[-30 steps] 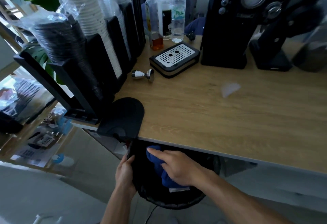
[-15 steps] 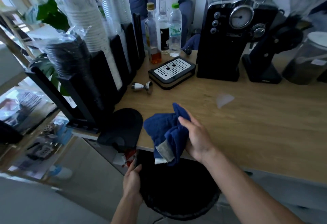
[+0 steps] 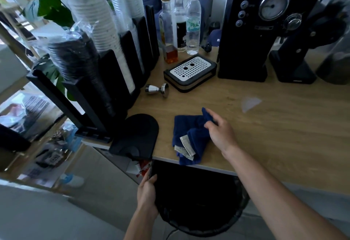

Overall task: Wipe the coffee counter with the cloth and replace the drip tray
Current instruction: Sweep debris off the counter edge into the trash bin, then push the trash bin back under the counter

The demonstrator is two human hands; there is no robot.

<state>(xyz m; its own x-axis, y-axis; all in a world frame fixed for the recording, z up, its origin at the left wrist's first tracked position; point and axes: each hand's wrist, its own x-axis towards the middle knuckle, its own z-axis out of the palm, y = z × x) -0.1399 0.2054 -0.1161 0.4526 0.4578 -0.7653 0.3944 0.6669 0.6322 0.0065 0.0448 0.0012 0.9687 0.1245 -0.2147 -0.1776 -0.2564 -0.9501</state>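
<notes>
Landing back on the surface (image 3: 269, 137), the cloth (image 3: 189, 131) had come up out of the bin (image 3: 198, 205), where it hung a second before. Now it lay bunched at the near edge, one end drooping over. The right hand (image 3: 220, 132) kept a fold pinched between thumb and fingers, and the left hand (image 3: 146, 192) stayed curled round the bin's rim, down below the surface. The drip tray (image 3: 190, 72) sat out on the far side, just left of the coffee machine (image 3: 244, 31) and not slotted into it, with the tamper (image 3: 157, 89) lying near its left end. So the shake-out looked finished; wiping could probably resume, and the tray was not yet replaced.
</notes>
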